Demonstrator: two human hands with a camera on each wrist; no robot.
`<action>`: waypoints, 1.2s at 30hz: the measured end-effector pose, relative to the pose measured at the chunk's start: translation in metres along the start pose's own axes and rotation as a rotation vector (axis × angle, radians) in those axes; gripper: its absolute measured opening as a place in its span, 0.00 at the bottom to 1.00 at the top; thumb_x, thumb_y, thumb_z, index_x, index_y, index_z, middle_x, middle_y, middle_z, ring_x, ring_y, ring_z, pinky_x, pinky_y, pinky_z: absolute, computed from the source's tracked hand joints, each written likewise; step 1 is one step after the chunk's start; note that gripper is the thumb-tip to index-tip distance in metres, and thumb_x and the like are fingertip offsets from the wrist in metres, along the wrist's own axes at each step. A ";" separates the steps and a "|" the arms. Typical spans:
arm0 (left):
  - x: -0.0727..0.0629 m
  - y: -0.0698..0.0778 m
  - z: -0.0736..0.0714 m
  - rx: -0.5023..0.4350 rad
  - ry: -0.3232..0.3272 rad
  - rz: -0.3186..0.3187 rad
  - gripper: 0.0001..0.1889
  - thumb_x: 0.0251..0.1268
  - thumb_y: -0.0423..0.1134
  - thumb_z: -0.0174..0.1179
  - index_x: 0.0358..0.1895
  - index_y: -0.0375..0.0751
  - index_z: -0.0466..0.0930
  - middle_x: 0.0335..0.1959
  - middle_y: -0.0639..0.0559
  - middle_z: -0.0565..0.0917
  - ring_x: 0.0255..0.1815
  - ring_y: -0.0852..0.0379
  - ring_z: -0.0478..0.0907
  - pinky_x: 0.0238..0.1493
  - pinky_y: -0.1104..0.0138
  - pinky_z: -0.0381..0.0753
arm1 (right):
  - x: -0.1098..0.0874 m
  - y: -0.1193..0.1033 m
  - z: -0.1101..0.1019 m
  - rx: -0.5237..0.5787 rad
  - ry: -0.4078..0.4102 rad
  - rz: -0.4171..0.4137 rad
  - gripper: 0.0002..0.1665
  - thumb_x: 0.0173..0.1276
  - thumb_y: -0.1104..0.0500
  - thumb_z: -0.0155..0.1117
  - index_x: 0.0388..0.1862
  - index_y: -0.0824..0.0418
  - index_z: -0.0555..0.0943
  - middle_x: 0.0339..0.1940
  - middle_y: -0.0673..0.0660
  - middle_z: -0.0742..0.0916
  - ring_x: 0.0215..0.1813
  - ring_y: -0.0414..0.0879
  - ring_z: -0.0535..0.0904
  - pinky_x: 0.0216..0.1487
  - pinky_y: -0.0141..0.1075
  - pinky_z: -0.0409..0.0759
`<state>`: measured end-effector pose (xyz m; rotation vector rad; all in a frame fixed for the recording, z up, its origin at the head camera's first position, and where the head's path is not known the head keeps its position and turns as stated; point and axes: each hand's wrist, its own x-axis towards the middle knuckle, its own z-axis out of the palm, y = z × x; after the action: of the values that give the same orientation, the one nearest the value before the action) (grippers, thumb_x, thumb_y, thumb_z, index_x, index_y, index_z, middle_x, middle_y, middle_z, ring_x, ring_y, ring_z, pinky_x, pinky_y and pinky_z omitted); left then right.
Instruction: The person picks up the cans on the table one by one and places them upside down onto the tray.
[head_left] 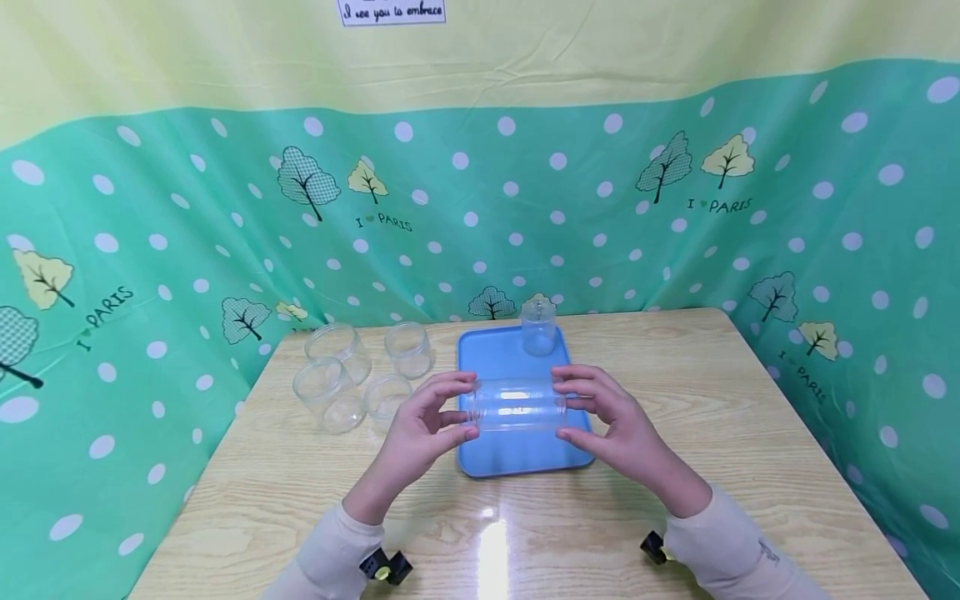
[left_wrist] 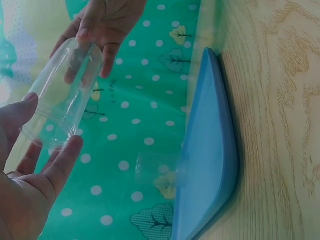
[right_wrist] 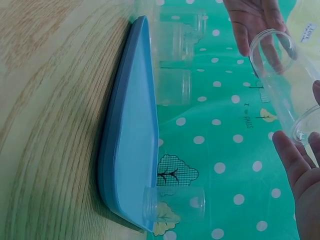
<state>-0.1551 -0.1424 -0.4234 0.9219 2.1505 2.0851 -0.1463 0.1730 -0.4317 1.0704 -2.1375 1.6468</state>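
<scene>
A tall clear plastic jar (head_left: 517, 406) lies sideways in the air over the blue tray (head_left: 525, 457), held between both hands. My left hand (head_left: 423, 421) grips its left end, thumb below and fingers above in the head view. At the right end, my right hand (head_left: 615, 421) holds the rim the same way, fingers spread around it. The left wrist view shows ridges on the jar (left_wrist: 70, 95) close to the left fingertips. A smaller clear jar (head_left: 538, 333) stands upright at the tray's far right corner.
Several clear jars stand on the wooden table left of the tray, among them a wide jar (head_left: 326, 387) and a smaller jar (head_left: 408, 350). A green dotted curtain (head_left: 510, 208) hangs behind the table and along both sides.
</scene>
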 end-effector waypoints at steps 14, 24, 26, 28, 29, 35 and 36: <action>-0.001 -0.002 -0.001 -0.001 -0.021 0.026 0.27 0.62 0.23 0.69 0.64 0.33 0.75 0.72 0.42 0.71 0.70 0.47 0.74 0.59 0.51 0.84 | 0.001 0.001 -0.005 -0.010 0.018 -0.056 0.36 0.55 0.78 0.75 0.64 0.67 0.76 0.70 0.67 0.75 0.70 0.46 0.75 0.61 0.35 0.83; -0.001 -0.004 -0.006 0.089 -0.002 0.060 0.21 0.64 0.24 0.68 0.60 0.32 0.78 0.67 0.43 0.76 0.65 0.45 0.77 0.55 0.52 0.86 | 0.004 0.000 -0.013 -0.035 0.050 -0.080 0.39 0.52 0.80 0.76 0.65 0.68 0.76 0.69 0.66 0.76 0.69 0.47 0.76 0.58 0.38 0.85; -0.002 -0.004 -0.007 0.108 0.003 0.059 0.20 0.64 0.24 0.68 0.59 0.31 0.78 0.66 0.44 0.77 0.65 0.42 0.76 0.54 0.52 0.86 | 0.005 0.001 -0.014 -0.043 0.057 -0.077 0.39 0.52 0.80 0.76 0.64 0.69 0.76 0.69 0.66 0.76 0.68 0.48 0.76 0.57 0.38 0.85; -0.002 -0.004 -0.008 0.118 -0.001 0.056 0.20 0.64 0.25 0.68 0.58 0.31 0.78 0.65 0.44 0.77 0.64 0.40 0.76 0.54 0.52 0.86 | 0.005 0.001 -0.015 -0.049 0.064 -0.076 0.39 0.52 0.81 0.76 0.64 0.69 0.76 0.69 0.66 0.76 0.67 0.48 0.77 0.57 0.37 0.85; -0.002 -0.004 -0.008 0.123 -0.005 0.053 0.19 0.64 0.25 0.68 0.58 0.31 0.79 0.64 0.44 0.78 0.64 0.41 0.76 0.54 0.51 0.86 | 0.005 0.001 -0.015 -0.052 0.067 -0.075 0.39 0.51 0.81 0.76 0.64 0.69 0.76 0.69 0.66 0.76 0.67 0.49 0.77 0.57 0.35 0.85; -0.001 -0.004 -0.009 0.155 -0.029 0.060 0.17 0.64 0.25 0.68 0.55 0.36 0.81 0.61 0.44 0.80 0.62 0.49 0.78 0.54 0.50 0.86 | 0.005 0.001 -0.019 -0.075 0.080 -0.077 0.40 0.49 0.82 0.76 0.64 0.69 0.76 0.68 0.67 0.77 0.65 0.50 0.78 0.57 0.34 0.85; 0.000 -0.004 -0.009 0.155 -0.032 0.062 0.17 0.64 0.25 0.68 0.55 0.37 0.82 0.61 0.44 0.80 0.62 0.48 0.79 0.53 0.50 0.87 | 0.005 0.000 -0.019 -0.074 0.079 -0.079 0.40 0.49 0.82 0.76 0.64 0.70 0.76 0.68 0.68 0.77 0.65 0.50 0.78 0.57 0.34 0.85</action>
<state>-0.1601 -0.1507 -0.4262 1.0407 2.3234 1.9375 -0.1547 0.1887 -0.4226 1.0361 -2.0623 1.5361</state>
